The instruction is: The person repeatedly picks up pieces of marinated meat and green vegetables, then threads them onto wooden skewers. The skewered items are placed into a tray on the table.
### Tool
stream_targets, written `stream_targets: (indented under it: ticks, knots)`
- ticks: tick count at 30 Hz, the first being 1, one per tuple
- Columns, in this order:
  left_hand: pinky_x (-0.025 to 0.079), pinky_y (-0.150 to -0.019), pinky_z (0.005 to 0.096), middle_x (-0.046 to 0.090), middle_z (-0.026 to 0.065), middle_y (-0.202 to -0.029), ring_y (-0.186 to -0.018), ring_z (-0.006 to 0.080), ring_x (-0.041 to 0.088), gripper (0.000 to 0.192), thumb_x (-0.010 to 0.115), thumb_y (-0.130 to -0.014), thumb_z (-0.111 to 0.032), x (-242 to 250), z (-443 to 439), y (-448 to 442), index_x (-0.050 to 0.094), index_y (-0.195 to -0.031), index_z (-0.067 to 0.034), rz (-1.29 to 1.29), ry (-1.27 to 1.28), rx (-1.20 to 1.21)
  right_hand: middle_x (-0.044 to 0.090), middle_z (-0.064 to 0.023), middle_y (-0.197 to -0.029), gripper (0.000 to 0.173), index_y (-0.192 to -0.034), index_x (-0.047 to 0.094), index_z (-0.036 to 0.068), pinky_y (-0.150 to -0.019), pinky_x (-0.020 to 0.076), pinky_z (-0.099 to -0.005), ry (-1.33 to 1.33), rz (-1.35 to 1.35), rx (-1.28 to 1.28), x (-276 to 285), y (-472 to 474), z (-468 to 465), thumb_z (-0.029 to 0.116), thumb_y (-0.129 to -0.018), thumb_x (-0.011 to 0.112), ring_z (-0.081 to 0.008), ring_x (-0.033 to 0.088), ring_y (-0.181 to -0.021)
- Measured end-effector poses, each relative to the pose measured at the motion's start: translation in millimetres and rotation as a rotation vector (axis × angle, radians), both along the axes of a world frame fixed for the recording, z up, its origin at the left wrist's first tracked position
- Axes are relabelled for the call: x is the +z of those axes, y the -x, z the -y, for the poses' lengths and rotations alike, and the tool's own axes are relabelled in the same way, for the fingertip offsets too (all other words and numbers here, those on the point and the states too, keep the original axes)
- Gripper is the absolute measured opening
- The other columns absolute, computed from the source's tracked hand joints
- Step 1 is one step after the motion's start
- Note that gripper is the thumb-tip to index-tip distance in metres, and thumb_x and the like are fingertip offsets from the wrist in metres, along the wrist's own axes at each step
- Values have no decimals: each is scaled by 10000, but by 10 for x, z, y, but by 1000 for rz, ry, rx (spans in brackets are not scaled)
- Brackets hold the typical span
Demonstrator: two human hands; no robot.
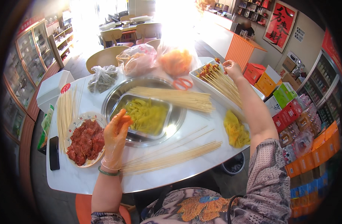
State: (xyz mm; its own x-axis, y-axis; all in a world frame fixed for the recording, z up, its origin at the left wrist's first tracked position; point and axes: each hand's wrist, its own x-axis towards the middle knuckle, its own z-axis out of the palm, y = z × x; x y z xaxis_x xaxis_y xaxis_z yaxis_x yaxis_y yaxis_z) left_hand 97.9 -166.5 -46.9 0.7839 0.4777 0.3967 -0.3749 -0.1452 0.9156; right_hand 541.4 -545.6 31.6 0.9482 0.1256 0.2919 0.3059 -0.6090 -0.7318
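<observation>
My left hand, in a clear plastic glove with orange-stained fingertips, is raised between a plate of raw sliced meat and a steel tray of green pickled peppers. Its fingers are apart, with nothing visible in them. The pepper tray sits in a round steel basin. At the far right, my bare right hand pinches a skewer with food on its tip. Below it, a white tray holds loaded skewers, their bare sticks pointing towards me.
Bare bamboo skewers lie across the basin; others lie near the front edge. Orange-handled scissors, filled plastic bags, a phone and a yellow-green heap are on the table. A person is at the back counter.
</observation>
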Motion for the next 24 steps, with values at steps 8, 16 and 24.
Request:
stream_targets:
  ticks: [8, 16, 24]
  knots:
    - [546, -989, 310, 698, 110, -1162, -1071, 191, 689, 432, 591, -981, 115, 40, -47, 61, 619, -1400, 9, -20, 44, 33, 771, -157, -1038, 213, -1066, 755, 142, -881, 558, -428, 348, 101, -164, -174, -152, -307, 116, -871, 676, -316, 730, -1001]
    - [564, -1015, 347, 698, 121, -1189, -1079, 212, 694, 393, 595, -1008, 71, 23, -92, 56, 617, -1396, 13, -21, -111, 1, 758, -171, -1092, 246, -1111, 745, 132, -896, 563, -447, 468, 213, -239, -286, -163, -339, 147, -879, 664, -333, 719, -1048]
    - [559, -948, 297, 723, 108, -1140, -1055, 178, 702, 381, 627, -983, 72, 157, -48, 116, 649, -1359, 17, 128, 73, 47, 732, -99, -961, 183, -1115, 688, 8, -775, 541, -328, 164, 423, 416, 70, 1464, -769, 87, -949, 691, -211, 687, -836]
